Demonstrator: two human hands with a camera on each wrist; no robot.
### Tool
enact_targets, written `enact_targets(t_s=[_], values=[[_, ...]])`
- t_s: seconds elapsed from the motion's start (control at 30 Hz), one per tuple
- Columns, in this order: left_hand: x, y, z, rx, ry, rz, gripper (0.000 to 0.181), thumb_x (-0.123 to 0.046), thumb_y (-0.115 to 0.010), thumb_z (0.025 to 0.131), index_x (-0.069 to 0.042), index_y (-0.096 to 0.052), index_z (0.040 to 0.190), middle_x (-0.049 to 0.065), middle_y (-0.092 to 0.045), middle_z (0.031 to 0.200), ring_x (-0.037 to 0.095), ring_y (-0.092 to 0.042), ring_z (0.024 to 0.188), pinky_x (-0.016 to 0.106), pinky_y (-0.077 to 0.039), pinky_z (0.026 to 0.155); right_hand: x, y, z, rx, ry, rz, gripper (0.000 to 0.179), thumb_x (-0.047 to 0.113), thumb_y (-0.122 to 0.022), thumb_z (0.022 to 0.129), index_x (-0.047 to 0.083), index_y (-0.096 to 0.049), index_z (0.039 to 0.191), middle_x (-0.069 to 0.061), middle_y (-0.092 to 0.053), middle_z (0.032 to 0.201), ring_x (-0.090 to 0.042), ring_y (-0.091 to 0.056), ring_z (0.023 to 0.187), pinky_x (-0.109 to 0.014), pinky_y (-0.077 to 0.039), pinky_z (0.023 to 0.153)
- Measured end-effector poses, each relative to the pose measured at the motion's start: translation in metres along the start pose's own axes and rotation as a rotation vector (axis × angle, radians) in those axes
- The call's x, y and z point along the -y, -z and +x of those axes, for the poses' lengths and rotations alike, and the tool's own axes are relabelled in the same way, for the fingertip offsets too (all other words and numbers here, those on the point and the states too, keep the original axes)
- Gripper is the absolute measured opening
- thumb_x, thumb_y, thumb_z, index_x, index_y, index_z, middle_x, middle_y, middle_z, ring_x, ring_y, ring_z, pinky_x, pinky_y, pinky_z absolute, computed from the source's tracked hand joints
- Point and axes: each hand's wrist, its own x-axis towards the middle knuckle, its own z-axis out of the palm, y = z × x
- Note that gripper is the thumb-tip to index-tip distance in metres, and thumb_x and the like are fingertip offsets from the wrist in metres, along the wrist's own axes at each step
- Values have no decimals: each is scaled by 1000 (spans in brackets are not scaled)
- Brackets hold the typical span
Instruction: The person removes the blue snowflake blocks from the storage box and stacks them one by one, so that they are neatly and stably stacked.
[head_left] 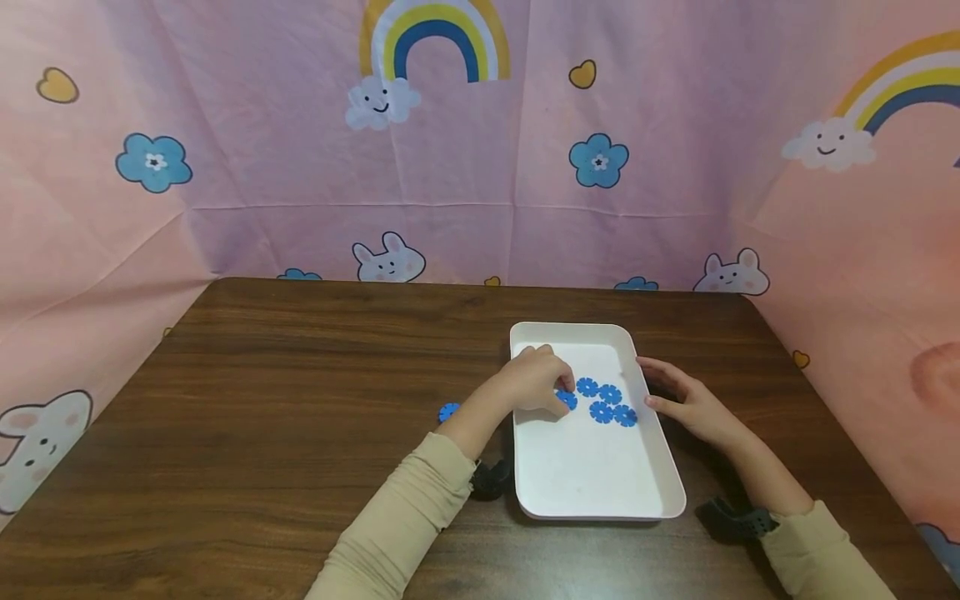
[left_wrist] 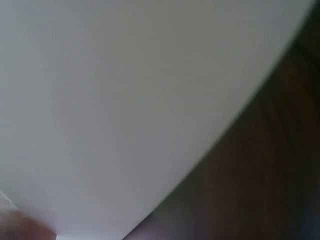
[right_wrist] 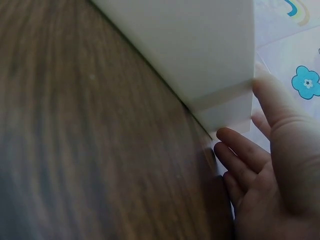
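In the head view my left hand reaches over the left wall of a white tray. Its thumb and curved fingers pinch a blue snowflake building disc, low over the tray floor. Several more such discs lie together just right of it. On the tray's right side, my right hand touches the wall with fingers and thumb extended. The right wrist view shows that hand with its thumb and fingertips at the tray wall. The tray's outer wall fills most of the left wrist view.
Another blue disc lies on the brown wooden table left of the tray, partly behind my left forearm. Dark wrist straps sit near both cuffs. A pastel curtain hangs behind the table and along its sides.
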Motion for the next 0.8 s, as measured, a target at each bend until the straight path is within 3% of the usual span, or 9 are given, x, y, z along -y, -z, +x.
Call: enact_targets(t_s=[0.23, 0.5, 0.63, 0.8], values=[[2, 3, 0, -22, -27, -22, 23, -31, -80, 76, -21, -75, 95, -15, -62, 85, 8, -46, 90, 30, -37, 87, 0, 0, 2, -12, 6, -13, 58, 10, -61, 93, 5, -35, 145, -25, -40, 142, -47, -39, 126, -60, -36, 94], [7, 4, -1, -60, -64, -188, 26, -24, -83, 74, -18, -76, 98, -16, -64, 89, 8, -45, 94, 27, -37, 85, -2, 1, 2, -9, 16, -22, 58, 10, -61, 93, 4, -35, 145, -26, -39, 142, -47, -39, 126, -60, -36, 94], [8, 7, -4, -76, -109, -246, 27, -20, -83, 73, -15, -76, 98, -14, -66, 92, 9, -44, 94, 25, -37, 82, -2, 1, 2, -11, 9, -13, 59, 10, -62, 92, 4, -35, 144, -26, -40, 142, -48, -38, 127, -60, -36, 94], [5, 13, -7, -93, -178, -254, 29, -18, -82, 73, -12, -75, 100, -10, -67, 97, 11, -44, 96, 23, -36, 83, -1, 1, 1, -3, 8, 8, 59, 7, -61, 92, 2, -35, 144, -27, -40, 141, -48, -38, 126, -61, -34, 95]])
